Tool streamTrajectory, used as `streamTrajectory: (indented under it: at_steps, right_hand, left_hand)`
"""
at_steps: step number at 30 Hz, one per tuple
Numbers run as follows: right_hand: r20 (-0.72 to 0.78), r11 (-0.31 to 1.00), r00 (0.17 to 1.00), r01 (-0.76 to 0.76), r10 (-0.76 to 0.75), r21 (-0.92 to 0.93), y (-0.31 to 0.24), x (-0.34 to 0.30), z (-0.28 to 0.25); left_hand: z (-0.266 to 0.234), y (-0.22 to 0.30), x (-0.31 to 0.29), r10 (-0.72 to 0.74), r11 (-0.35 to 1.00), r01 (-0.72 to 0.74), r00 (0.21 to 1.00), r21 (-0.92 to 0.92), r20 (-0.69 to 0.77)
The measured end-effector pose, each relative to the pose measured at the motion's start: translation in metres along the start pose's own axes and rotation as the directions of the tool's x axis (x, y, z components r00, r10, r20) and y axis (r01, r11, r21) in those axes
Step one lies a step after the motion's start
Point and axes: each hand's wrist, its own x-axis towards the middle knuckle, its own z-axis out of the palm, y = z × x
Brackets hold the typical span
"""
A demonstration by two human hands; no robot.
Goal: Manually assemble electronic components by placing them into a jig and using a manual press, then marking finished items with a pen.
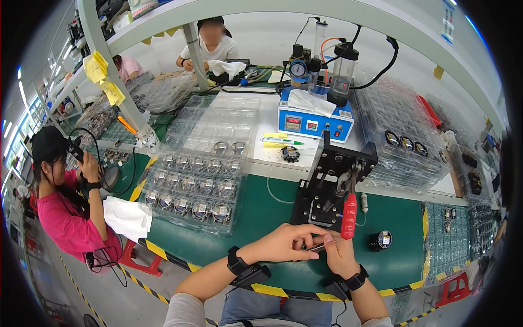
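Note:
My left hand [284, 243] and my right hand [341, 255] meet over the front of the green bench mat, fingers closed. Between the fingertips shows a thin silvery thing [316, 248], too small and covered to name. Just beyond my hands stands a black toggle press [321, 185], its red handle [348, 217] hanging down close above my right hand. To the right of that hand a small round black part [379, 241] with a pale label sits on the mat. Another dark round part [290, 154] with wires lies behind the press.
Clear plastic trays [190, 188] with several round parts fill the left. A blue control box [315, 117] stands behind, beside stacked trays [400, 136] at right. A green pen [282, 140] lies on the white surface. A co-worker [71, 201] sits left, another person [210, 49] at the back.

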Motion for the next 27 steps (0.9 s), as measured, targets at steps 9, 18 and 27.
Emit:
streamTrajectory:
  at_steps: [9, 18, 27]
  right_hand:
    - [-0.063, 0.986, 0.987, -0.14, 0.146, 0.094, -0.012, 0.0, -0.003]
    - [-0.023, 0.99, 0.991, -0.13, 0.132, 0.052, 0.006, 0.003, -0.001]
    - [-0.035, 0.974, 0.984, -0.168, 0.175, 0.154, 0.007, 0.002, -0.002]
  left_hand:
    - [0.002, -0.006, 0.0, 0.039, 0.964, -0.044, 0.999, -0.262, -0.021]
    - [-0.002, -0.015, 0.0, -0.016, 0.972, 0.008, 0.999, -0.235, -0.034]
    - [-0.009, -0.002, 0.0, -0.076, 0.962, 0.089, 0.995, -0.256, 0.061]
